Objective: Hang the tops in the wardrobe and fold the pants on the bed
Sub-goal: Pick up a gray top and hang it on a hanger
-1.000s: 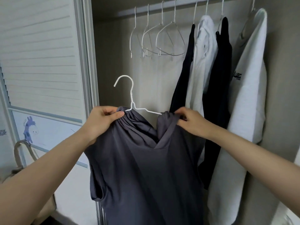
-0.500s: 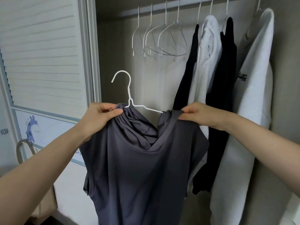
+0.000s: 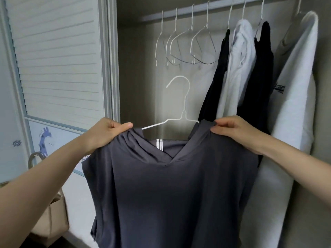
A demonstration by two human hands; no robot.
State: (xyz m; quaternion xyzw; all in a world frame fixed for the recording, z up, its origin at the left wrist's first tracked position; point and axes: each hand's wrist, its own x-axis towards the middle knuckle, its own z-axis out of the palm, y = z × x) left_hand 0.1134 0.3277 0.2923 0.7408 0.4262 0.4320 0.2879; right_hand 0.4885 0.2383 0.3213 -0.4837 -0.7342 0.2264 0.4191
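inside the open wardrobe, empty wire hangers (image 3: 186, 47) hung on the rail (image 3: 215, 8). left hand (image 3: 105, 135) and right hand (image 3: 236, 131) each pinched a shoulder of the grey sleeveless top (image 3: 175, 194), held below the rail on its white hanger (image 3: 180, 104). best to even both shoulders before hooking it up.

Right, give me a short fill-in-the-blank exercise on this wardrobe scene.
1. Both hands hold the grey top by its ____.
2. The white hanger inside the top is not yet hooked on the ____.
3. The number of empty hangers on the rail is ____.

Missing words: shoulders; rail; four
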